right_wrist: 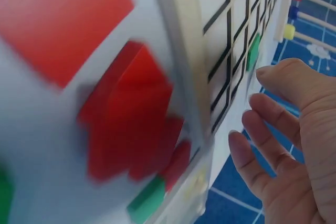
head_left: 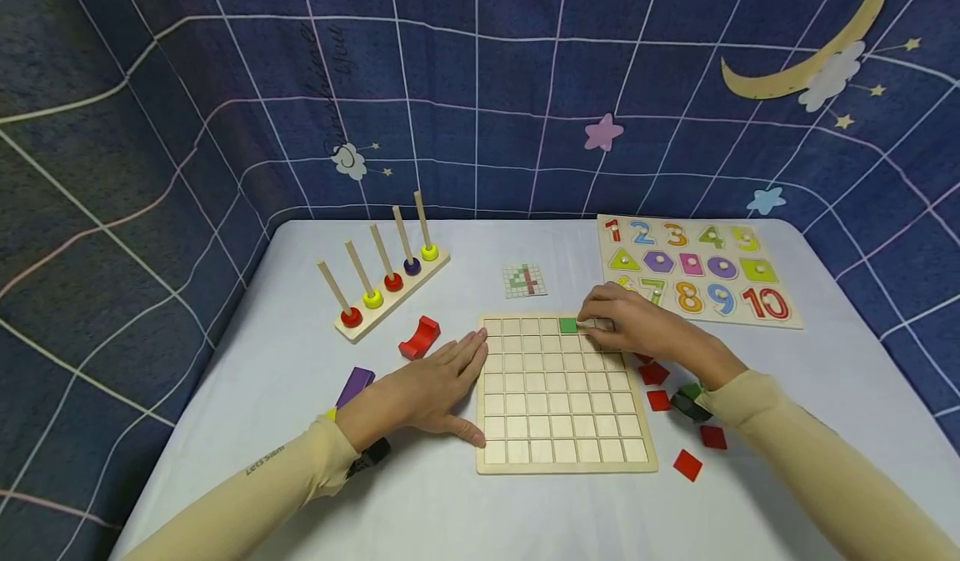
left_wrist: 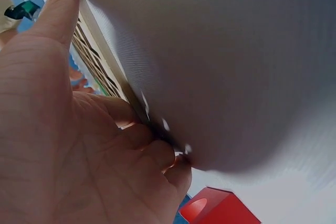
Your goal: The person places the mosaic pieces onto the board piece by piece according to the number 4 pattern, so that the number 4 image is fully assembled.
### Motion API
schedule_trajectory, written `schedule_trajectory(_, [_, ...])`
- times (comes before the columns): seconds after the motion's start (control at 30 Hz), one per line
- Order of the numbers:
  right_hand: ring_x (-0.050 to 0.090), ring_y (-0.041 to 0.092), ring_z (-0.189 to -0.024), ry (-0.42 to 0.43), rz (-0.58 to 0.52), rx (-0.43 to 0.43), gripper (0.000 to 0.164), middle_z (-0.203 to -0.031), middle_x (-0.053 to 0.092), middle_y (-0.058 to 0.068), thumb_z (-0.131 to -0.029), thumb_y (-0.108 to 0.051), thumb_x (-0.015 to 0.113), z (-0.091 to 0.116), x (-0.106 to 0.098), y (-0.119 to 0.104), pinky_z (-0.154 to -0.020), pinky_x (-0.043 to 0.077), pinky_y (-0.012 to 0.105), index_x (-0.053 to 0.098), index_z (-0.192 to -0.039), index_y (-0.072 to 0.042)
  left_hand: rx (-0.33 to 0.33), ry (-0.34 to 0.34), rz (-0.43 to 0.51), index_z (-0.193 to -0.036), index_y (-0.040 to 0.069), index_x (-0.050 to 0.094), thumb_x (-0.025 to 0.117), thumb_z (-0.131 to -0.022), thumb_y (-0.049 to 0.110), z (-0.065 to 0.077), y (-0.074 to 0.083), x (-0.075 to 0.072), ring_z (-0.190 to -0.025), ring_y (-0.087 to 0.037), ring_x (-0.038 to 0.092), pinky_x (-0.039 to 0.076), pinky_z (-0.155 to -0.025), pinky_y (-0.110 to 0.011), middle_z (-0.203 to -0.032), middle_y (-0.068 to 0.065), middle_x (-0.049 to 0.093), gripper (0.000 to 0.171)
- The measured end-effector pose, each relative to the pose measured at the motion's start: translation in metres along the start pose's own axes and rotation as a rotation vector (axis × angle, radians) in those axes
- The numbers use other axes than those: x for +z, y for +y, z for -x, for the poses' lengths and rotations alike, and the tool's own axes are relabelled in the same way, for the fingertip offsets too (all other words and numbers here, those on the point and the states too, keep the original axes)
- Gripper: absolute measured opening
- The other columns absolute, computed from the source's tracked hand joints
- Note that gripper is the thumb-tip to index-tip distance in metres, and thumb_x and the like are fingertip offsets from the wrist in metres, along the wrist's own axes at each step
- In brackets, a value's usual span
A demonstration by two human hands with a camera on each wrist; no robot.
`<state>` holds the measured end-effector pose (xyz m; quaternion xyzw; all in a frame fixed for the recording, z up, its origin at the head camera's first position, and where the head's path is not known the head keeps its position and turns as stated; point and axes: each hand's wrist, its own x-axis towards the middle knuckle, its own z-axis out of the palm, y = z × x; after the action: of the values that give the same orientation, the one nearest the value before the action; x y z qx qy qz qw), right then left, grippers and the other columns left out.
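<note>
A pale wooden grid board [head_left: 555, 382] lies flat on the white table. In its top row sits one green square tile [head_left: 567, 325], right of the middle. My left hand [head_left: 427, 390] is spread along the board's left edge, with fingertips near the upper corner and the thumb at the lower part. Over the top right corner is my right hand [head_left: 637, 321], its fingertips just right of the green tile. The right wrist view shows the right hand's fingers [right_wrist: 273, 111] loosely bent with nothing between them, the thumb close by the tile.
Loose red tiles [head_left: 687, 464] and some green ones lie right of the board. Behind it are a small pattern card [head_left: 525, 281] and a number puzzle [head_left: 776, 294]. At the left stand a peg rack [head_left: 390, 303], a red arched block [head_left: 420, 338] and a purple block [head_left: 355, 386].
</note>
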<state>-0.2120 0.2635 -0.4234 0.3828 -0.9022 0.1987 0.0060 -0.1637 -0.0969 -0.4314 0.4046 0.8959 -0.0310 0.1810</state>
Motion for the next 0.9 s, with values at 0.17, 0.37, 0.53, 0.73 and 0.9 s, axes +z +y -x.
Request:
schedule_trajectory(0.17, [0.060,0.019,-0.104,-0.016,-0.003,0.064,0.016,-0.112,0.071,0.004,-0.096,-0.007,0.079,0.014,-0.009,0.003,-0.091,0.060,0.044,0.080,-0.112,-0.009,-0.005,0.001,-0.005,-0.171,0.000,0.015,0.063,-0.085,0.086,0.001,0.001,0.000,-0.170,-0.033,0.012,0.021,-0.138,-0.044,-0.182,-0.018,0.006,0.131])
schedule_trajectory(0.37, [0.061,0.021,-0.108,-0.039,0.044,0.134,0.017,-0.115,0.071,0.004,-0.095,-0.008,0.080,0.031,-0.016,0.006,-0.096,0.061,0.048,0.080,-0.112,-0.011,-0.008,0.000,-0.007,-0.171,0.000,0.014,0.064,-0.085,0.085,0.001,0.001,0.000,-0.170,-0.033,0.012,0.021,-0.138,-0.044,-0.182,-0.019,0.006,0.131])
schedule_trajectory(0.53, [0.063,0.024,-0.110,-0.048,0.075,0.169,0.016,-0.115,0.071,0.004,-0.094,-0.008,0.081,0.049,-0.022,0.010,-0.098,0.061,0.051,0.079,-0.109,-0.013,-0.012,-0.007,-0.004,-0.171,0.000,0.014,0.064,-0.086,0.085,0.002,0.001,-0.001,-0.170,-0.033,0.011,0.020,-0.138,-0.044,-0.182,-0.019,0.005,0.130])
schedule_trajectory(0.73, [0.064,0.024,-0.108,-0.041,0.098,0.217,0.019,-0.112,0.071,0.004,-0.091,-0.006,0.083,0.069,-0.023,0.015,-0.097,0.061,0.053,0.080,-0.109,-0.012,-0.016,-0.018,-0.008,-0.171,0.000,0.013,0.063,-0.086,0.085,0.000,0.000,-0.002,-0.170,-0.033,0.010,0.019,-0.139,-0.044,-0.182,-0.018,0.004,0.130])
schedule_trajectory(0.9, [0.064,0.026,-0.110,-0.042,0.076,0.282,0.018,-0.114,0.070,0.005,-0.093,-0.007,0.082,0.075,-0.023,0.020,-0.101,0.060,0.056,0.079,-0.109,-0.014,-0.013,-0.019,0.003,-0.171,0.000,0.012,0.064,-0.086,0.084,0.000,0.000,-0.002,-0.170,-0.033,0.009,0.019,-0.139,-0.045,-0.182,-0.018,0.003,0.130])
